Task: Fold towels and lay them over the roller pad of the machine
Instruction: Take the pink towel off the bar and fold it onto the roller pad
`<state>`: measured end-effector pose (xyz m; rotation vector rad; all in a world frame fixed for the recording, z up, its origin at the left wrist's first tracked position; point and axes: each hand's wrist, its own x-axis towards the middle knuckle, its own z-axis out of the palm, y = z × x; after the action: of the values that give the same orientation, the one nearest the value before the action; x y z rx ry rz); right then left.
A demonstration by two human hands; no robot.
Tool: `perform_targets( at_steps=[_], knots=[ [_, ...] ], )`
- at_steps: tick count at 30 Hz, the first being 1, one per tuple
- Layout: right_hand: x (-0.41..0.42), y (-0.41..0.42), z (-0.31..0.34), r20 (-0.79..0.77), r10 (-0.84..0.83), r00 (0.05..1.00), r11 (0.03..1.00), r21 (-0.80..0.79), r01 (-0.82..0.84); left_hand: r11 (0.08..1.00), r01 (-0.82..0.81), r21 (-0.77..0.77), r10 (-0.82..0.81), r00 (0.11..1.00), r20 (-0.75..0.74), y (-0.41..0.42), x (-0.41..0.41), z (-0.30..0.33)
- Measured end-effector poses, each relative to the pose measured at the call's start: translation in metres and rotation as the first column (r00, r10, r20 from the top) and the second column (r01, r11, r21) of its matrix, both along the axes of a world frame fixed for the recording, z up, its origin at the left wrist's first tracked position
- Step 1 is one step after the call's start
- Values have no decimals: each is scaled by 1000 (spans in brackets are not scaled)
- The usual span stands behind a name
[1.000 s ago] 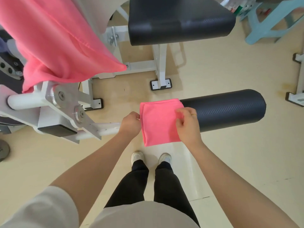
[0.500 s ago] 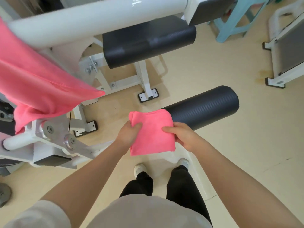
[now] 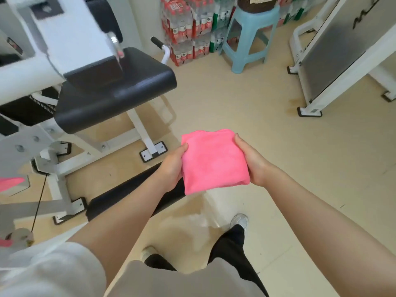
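A folded pink towel (image 3: 214, 161) is held in front of me, above the floor. My left hand (image 3: 172, 166) grips its left edge and my right hand (image 3: 249, 161) grips its right edge. The black roller pad (image 3: 128, 194) of the machine lies low, below and left of the towel, mostly hidden under my left forearm. The towel is off the pad. Another bit of pink cloth (image 3: 10, 182) shows at the far left edge.
The machine's black seat pad (image 3: 115, 95) and white frame (image 3: 53, 39) stand at the left. A blue plastic stool (image 3: 250, 33) and stacked bottle packs (image 3: 188, 28) are at the back. Another white machine (image 3: 334, 61) stands at the right. My feet (image 3: 241, 219) are on beige floor.
The towel came off the roller pad and is now lifted up and to the right in both hands. My view swung up and right, so the hanging pink cloth has left the frame.
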<state>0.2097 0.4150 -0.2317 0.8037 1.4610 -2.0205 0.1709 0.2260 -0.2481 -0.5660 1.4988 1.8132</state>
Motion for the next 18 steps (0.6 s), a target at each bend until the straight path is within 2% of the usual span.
perform_targets(
  at_steps=[3, 5, 9, 12, 15, 18],
  knots=[
    [-4, 75, 13, -7, -68, 998, 996, -52, 68, 994, -97, 45, 95, 995, 37, 75, -7, 13],
    [-7, 117, 19, -84, -127, 988, 991, -59, 123, 989, -123, 84, 119, 992, 53, 120, -12, 19],
    [-18, 187, 21, -242, -227, 943, 967, 54, 247, 989, -35, 142, 32, 999, 26, 193, -29, 26],
    [-32, 226, 15, -263, -181, 948, 946, 218, 241, 994, 28, 102, -30, 999, 17, 233, -49, 27],
    [-57, 257, 8, -261, -102, 960, 921, 339, 190, 995, 11, 96, -18, 997, 71, 269, -74, 29],
    [-97, 288, 14, -193, -115, 975, 923, 341, 176, 994, -45, 99, 31, 990, 138, 304, -114, 31]
  ],
)
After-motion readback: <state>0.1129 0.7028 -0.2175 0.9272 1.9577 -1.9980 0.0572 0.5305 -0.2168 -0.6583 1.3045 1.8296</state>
